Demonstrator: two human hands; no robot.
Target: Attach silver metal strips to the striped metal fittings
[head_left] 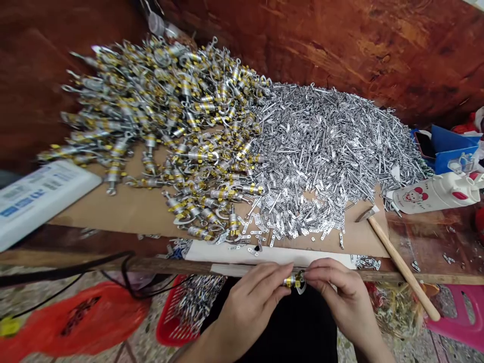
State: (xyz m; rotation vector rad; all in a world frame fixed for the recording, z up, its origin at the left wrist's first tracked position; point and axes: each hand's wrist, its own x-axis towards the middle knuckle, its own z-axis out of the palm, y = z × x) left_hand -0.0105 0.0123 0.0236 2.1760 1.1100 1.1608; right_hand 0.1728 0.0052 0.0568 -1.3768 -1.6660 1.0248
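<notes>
Over my lap at the table's front edge, my left hand [260, 282] pinches one end of a small silver-and-yellow metal fitting [289, 281] with a curved hook-like part. My right hand [333, 280] has its thumb and fingers closed at the fitting's other end; whether a smaller part sits between those fingertips is hidden. Beyond my hands lies a heap of loose silver metal plates and pins [321, 146]. Similar silver-and-yellow fittings [181, 101] are piled to its left, many with a ring at one end.
A hammer [401, 262] lies at the right, its handle overhanging the edge. Near it are a white bottle [434, 194] and a blue box [451, 148]. At the left is a white box [41, 196]. Below stand a red basket [166, 317] of metal parts and a red bag [86, 317].
</notes>
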